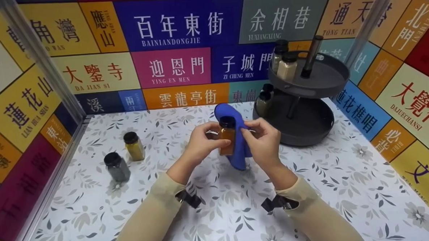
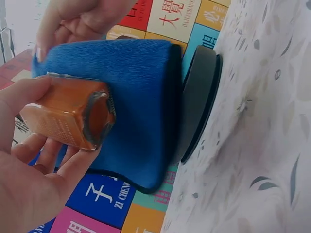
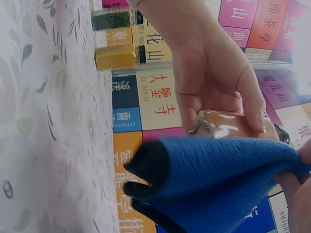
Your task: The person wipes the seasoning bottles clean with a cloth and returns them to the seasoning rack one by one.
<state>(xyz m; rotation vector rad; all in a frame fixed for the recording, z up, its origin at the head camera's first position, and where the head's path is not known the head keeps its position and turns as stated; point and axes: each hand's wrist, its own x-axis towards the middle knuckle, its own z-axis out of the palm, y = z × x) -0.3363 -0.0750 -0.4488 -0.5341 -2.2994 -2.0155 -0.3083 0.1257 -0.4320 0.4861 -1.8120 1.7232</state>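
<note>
A spice jar (image 1: 227, 138) with orange-brown contents and a black lid is held up above the table by my left hand (image 1: 204, 139), thumb on one side and fingers on the other. My right hand (image 1: 264, 140) pinches a folded blue cloth (image 1: 240, 144) by its edge, right beside the jar. In the left wrist view the cloth (image 2: 141, 107) hangs behind the jar (image 2: 73, 111), whose base faces the camera. From the right wrist, the cloth (image 3: 218, 174) covers part of the jar (image 3: 233, 124).
Left on the floral table stand a jar of yellow powder (image 1: 135, 147) and a jar with dark contents (image 1: 117, 168). A dark two-tier rack (image 1: 309, 131) at the back right bears several jars, including a pale one (image 1: 287, 68). Sign-printed panels (image 1: 176, 68) wall the table.
</note>
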